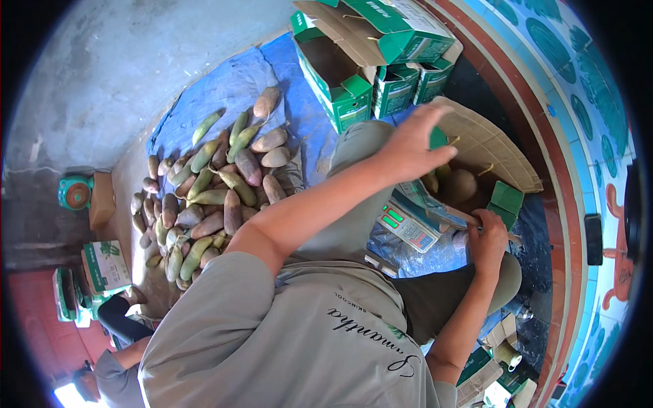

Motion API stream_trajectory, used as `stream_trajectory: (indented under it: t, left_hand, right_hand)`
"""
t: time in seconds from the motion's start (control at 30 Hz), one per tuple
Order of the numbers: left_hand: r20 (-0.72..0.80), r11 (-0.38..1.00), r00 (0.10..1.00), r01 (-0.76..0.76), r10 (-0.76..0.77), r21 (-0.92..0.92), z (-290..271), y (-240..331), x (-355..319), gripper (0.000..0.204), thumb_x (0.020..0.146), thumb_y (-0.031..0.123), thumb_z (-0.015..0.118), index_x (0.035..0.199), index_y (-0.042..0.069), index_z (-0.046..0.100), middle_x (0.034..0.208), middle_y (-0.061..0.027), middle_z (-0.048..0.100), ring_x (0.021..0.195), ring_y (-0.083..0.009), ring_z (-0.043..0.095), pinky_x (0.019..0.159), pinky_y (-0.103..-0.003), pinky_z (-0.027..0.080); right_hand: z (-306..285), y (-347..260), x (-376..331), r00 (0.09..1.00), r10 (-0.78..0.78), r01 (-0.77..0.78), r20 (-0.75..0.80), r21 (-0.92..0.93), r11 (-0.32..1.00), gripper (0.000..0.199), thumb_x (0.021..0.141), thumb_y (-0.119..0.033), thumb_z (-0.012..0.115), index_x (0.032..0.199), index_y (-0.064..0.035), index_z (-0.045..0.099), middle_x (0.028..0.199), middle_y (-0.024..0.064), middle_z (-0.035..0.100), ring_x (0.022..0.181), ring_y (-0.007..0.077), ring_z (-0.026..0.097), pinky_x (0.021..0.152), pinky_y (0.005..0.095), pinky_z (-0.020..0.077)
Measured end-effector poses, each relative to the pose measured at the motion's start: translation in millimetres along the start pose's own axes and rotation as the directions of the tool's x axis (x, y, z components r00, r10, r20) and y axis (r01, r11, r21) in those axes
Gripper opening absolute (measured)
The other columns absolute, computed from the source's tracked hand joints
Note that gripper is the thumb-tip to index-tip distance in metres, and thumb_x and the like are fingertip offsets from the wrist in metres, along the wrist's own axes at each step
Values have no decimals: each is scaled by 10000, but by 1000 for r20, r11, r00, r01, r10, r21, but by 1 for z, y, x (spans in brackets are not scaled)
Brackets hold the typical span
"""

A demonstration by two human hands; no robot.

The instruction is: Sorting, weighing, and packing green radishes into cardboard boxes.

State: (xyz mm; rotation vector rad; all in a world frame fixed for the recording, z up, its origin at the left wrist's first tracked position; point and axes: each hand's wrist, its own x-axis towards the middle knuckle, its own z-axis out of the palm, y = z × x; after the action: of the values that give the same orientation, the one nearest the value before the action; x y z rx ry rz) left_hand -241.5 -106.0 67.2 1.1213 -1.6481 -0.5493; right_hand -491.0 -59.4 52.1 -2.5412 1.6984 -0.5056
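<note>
My left hand (423, 141) is raised over the near-left side of an open cardboard box (491, 139), thumb and fingers apart, holding nothing. Inside the box lie several brownish radish-like roots (459, 185), partly hidden by the hand and the box wall. With fingers curled over the box's near edge, my right hand (488, 239) grips a cardboard flap (462, 216). A digital scale (408, 228) with a lit green display and a keypad is next to the box, by my left knee; whether the box rests on it is partly hidden.
A large heap of green and purplish radish-like roots (204, 204) lies to the left on a blue tarp (218, 85). Green-and-white cartons (340, 95) stand ahead, more cartons (105, 265) at far left. A curved tiled wall (578, 156) bounds the right. Another person (119, 367) sits at lower left.
</note>
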Motion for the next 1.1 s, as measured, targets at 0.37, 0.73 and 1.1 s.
stream_trajectory:
  t: [0.37,0.73,1.1]
  left_hand:
    - [-443,705,756,635,-481,317,-180,-157,-176,274,758,190,613,999,59,624,994,-174,619,937,-323,593,817,-374,470]
    - [-558,-448,-217,835,-801,320,-214,-164,-387,810,712,256,633,1406,149,230,1361,-182,357,1240,-326,394,1013,-382,370]
    - [-517,-465,-382,885,-766,35,-210,-171,-445,902,688,209,632,1434,139,130,1322,-212,404,1205,-343,437,987,-400,400]
  right_hand:
    - [2,-5,8,998,53,-54,-19,-46,997,152,734,-87,620,884,-63,609,835,106,611,818,307,569,725,407,425]
    - [15,11,10,1000,12,-12,-1,-105,994,190,727,-72,611,917,-62,600,881,106,615,846,307,571,744,405,435]
    - [16,5,13,999,-24,18,-46,-124,992,167,766,-87,597,931,-62,608,881,114,630,835,325,586,726,417,450]
